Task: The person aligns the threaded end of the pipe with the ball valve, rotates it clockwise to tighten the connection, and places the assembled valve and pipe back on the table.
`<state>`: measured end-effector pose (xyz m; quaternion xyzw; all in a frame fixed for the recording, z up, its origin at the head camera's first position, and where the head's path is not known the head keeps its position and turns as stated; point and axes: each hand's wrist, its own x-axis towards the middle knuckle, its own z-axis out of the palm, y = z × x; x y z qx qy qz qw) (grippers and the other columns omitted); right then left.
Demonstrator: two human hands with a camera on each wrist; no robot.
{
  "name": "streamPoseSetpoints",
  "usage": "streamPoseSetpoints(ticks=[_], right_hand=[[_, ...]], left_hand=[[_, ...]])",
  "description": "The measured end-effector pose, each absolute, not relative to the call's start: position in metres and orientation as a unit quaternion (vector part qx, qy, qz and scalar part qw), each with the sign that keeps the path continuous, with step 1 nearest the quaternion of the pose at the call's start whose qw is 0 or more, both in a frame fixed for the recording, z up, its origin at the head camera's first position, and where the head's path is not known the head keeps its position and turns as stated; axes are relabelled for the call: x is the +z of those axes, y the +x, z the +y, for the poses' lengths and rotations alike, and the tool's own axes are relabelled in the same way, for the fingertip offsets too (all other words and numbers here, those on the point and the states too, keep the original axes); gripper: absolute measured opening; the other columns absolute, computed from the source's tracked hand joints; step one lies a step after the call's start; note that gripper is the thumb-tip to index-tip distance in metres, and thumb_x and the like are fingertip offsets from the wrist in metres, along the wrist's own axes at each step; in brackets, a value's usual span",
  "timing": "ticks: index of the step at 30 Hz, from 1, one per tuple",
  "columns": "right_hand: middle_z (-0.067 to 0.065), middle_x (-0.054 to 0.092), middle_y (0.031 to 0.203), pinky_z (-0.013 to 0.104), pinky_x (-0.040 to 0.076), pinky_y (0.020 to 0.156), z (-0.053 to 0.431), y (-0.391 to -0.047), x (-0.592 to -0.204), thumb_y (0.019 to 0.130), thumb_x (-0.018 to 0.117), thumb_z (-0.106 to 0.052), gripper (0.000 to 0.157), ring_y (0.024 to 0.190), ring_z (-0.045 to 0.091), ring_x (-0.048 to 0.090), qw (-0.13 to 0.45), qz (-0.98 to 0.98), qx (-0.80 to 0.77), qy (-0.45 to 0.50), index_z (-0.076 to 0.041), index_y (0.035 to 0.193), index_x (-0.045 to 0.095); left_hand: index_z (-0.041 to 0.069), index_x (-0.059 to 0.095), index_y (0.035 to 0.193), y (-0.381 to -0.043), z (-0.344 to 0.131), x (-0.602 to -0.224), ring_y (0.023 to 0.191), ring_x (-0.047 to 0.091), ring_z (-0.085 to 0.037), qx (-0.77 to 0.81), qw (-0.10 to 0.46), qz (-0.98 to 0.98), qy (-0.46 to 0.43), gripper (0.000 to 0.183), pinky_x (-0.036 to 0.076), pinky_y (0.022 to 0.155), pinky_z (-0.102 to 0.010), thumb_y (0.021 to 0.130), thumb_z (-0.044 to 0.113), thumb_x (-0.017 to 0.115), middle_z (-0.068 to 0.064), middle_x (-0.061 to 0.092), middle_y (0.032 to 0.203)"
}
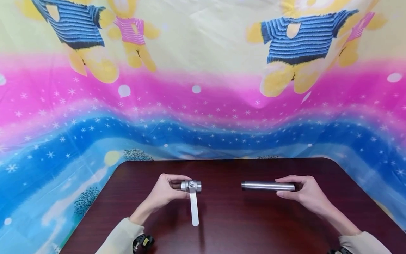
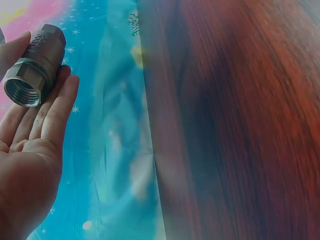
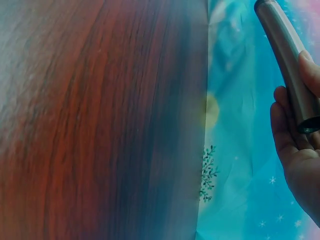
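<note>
My left hand (image 1: 165, 191) pinches a metal ball valve (image 1: 185, 186) between thumb and fingers above the table. The valve's flat silver lever handle (image 1: 194, 209) points down toward me. In the left wrist view the threaded opening of the valve (image 2: 47, 45) faces the camera. On the right, my right hand (image 1: 309, 193) grips one end of a straight steel pipe (image 1: 261, 185), whose other end points left toward the valve, a gap apart. The right wrist view shows the hollow near end of the pipe (image 3: 287, 65) over the palm.
Below both hands lies a dark red-brown wooden table (image 1: 222, 233) with rounded far corners. Behind it hangs a colourful cloth (image 1: 196, 109) with bears and snowflakes. Dark devices, one a wrist device (image 1: 143, 242), sit at both sleeve cuffs.
</note>
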<state>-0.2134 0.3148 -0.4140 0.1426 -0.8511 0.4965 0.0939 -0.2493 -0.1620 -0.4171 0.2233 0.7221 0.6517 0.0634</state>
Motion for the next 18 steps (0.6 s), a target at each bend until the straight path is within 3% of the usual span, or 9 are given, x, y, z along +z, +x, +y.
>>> streamPoseSetpoints(ticks=[18], right_hand=[[0.009,0.077,0.106,0.029,0.06,0.066,0.29,-0.219,-0.417,0.081,0.09,-0.003,0.038,0.08,0.016,0.072,0.099,-0.814,0.543,0.181,-0.002,0.117,0.079]], left_hand=[[-0.008,0.073,0.124,-0.252,-0.148,-0.413,0.088,0.076,-0.023,0.668,0.054,0.704,0.235,0.048,0.063,0.077,-0.035,0.076,-0.011,0.081,-0.02,0.077,0.102]])
